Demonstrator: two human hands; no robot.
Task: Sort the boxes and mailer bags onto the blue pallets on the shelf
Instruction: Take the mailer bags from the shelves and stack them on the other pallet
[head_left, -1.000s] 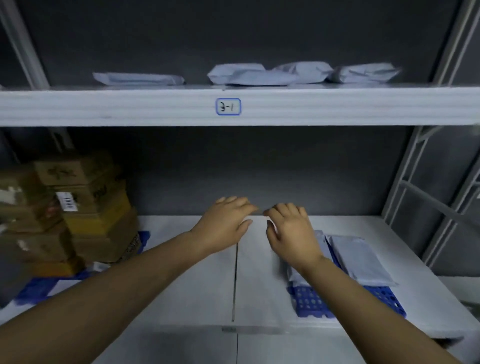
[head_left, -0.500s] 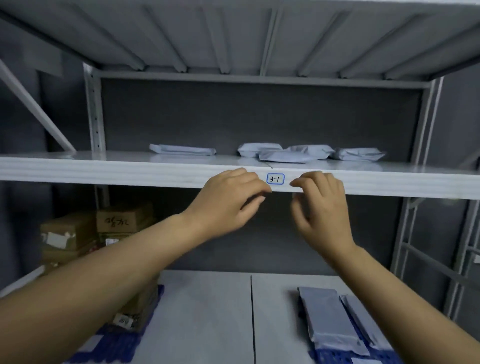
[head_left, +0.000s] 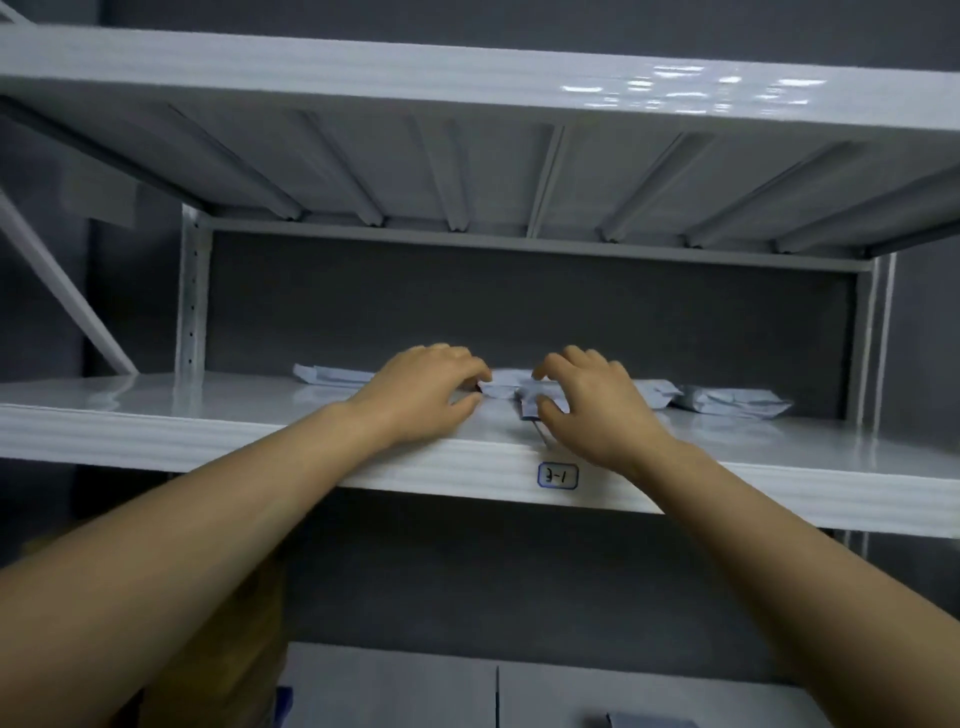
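You are holding both grips over the shelf (head_left: 156, 415), left grip (head_left: 421, 395) and right grip (head_left: 592, 415) flanking a bag (head_left: 504, 388) lying crosswise between them. Both are arching loosely; whether either is pinching it is unclear.

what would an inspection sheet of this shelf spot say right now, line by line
surface: grey metal shelf with a label on its front edge
job's things: left bag, middle bags overlapping, and right bag lie flat in a row on the shelf; boxes blurred at lower left, with a sliver of blue pallet beside them
clutter: nothing seen
hands: left hand and right hand both reach in with curled fingers at the middle bags; cannot tell whether either grips
cables: nothing seen
surroundings: upper shelf overhead, lower shelf beneath, dark grey wall behind
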